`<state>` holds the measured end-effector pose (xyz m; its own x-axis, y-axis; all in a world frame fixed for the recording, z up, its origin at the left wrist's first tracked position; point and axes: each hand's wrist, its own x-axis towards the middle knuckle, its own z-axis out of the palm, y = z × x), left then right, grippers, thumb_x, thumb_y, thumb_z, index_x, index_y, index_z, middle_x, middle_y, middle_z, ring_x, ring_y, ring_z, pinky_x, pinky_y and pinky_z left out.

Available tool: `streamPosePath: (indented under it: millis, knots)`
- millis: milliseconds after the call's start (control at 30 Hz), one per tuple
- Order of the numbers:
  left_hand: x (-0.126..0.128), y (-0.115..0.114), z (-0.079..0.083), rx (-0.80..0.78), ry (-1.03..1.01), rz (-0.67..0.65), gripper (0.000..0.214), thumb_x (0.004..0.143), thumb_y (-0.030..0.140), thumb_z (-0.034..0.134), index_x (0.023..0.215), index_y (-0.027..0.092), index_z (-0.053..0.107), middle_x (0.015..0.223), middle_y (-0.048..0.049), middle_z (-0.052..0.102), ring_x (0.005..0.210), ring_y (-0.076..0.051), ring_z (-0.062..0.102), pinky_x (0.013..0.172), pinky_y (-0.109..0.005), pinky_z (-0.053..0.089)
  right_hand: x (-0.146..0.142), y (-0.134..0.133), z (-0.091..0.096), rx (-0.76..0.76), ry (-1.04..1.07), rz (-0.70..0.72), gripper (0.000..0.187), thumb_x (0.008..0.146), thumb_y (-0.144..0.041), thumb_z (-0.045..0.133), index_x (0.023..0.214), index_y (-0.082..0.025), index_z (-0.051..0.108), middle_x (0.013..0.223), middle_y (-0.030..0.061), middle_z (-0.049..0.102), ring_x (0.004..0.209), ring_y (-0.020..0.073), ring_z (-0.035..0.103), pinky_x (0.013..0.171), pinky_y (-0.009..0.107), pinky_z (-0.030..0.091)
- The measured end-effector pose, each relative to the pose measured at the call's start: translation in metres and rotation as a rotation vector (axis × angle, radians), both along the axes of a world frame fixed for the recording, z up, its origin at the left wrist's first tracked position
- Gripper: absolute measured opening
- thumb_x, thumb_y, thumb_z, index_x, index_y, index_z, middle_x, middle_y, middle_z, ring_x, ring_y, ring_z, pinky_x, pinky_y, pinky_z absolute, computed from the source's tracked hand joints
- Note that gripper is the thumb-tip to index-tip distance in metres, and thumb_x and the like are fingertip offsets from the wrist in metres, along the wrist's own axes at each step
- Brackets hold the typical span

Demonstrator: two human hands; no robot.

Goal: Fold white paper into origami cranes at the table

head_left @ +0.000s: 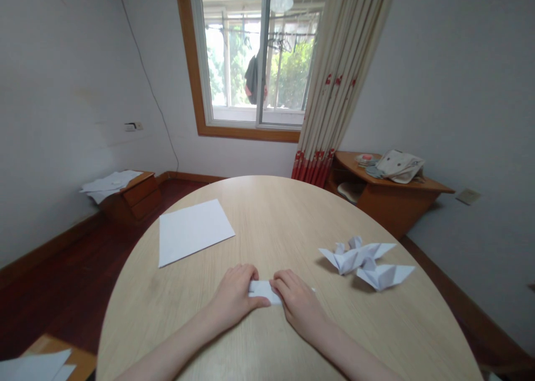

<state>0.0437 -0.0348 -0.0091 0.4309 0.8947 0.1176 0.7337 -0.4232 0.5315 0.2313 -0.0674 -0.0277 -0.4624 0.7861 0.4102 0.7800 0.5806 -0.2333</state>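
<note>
Small folded paper (263, 291): white, narrow strip, flat on the table (271, 203), middle of the near edge, a little way in. Only the middle stretch visible; both ends covered by hands.

Left hand (234, 293) on the strip's left end. Fingers bent down and close together, knuckles up, thumb laid along the strip's near side, tip touching paper. Pressing rather than lifting.

Right hand (298, 302) on the right end. Fingers (282, 281) narrow, side by side, tips flat on top of the paper. A corner of white poking out past the knuckles toward the right edge. Forearms both in from the near edge, bare.

Toward the right edge, well apart from the hands: two folded paper figures, pointed wings, one (355, 254) farther in, the other (385, 276) nearer the rim, overlapping or touching, cannot tell which.

Toward the left edge, farther from the near edge: flat white sheet (193, 230), unfolded, set askew.

Table round, pale wood grain.

Off the table: low wooden cabinet (137, 196) by the left wall with loose papers (109, 182) on top. Corner shelf (395, 194) by the right wall, cloth bag (402, 165) on it. Window (251, 58) in the far wall, striped curtain (340, 80) drawn to its right side. More white sheets (33, 365) at the lower left, below the table rim.
</note>
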Motion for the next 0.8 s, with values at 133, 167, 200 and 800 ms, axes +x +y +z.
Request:
streamPosePath:
  millis: [133,167,200,800]
  knots:
    - [-0.001,0.0,0.001,0.03,0.072,0.015,0.044,0.065,0.05,0.079,0.085,0.019,0.056,0.084,-0.0033,0.065,0.079,-0.024,0.058,0.068,-0.032,0.037,-0.001,-0.01,0.003,-0.026,-0.006,-0.014,0.026,0.09,-0.01,0.043,0.111,-0.016,0.057,0.104,0.0123,0.062,0.094,0.0258,0.06,0.075,0.04,0.055]
    - [-0.002,0.0,0.002,0.041,0.089,0.02,0.045,0.065,0.052,0.078,0.086,0.019,0.056,0.084,-0.0037,0.065,0.08,-0.025,0.058,0.069,-0.032,0.037,-0.001,-0.012,0.002,-0.031,-0.003,-0.013,0.03,0.09,-0.01,0.043,0.117,-0.016,0.055,0.109,0.0133,0.062,0.098,0.0263,0.06,0.078,0.041,0.056]
    - [-0.002,0.0,0.003,0.05,0.104,0.026,0.046,0.065,0.053,0.078,0.086,0.019,0.056,0.084,-0.004,0.065,0.081,-0.026,0.058,0.07,-0.033,0.038,-0.001,-0.013,-0.001,-0.031,0.0,-0.009,0.034,0.09,-0.01,0.043,0.121,-0.016,0.054,0.115,0.0142,0.062,0.103,0.0268,0.06,0.082,0.042,0.055]
    - [-0.001,-0.001,-0.035,0.429,0.135,-0.249,0.039,0.098,0.021,0.038,0.137,0.014,0.039,0.14,-0.0145,0.049,0.13,-0.025,0.044,0.106,-0.045,0.04,0.007,-0.002,0.003,-0.306,-0.185,-0.028,0.05,0.101,-0.03,0.028,0.15,-0.021,0.02,0.153,0.0055,0.024,0.142,0.0239,0.017,0.115,0.053,0.021]
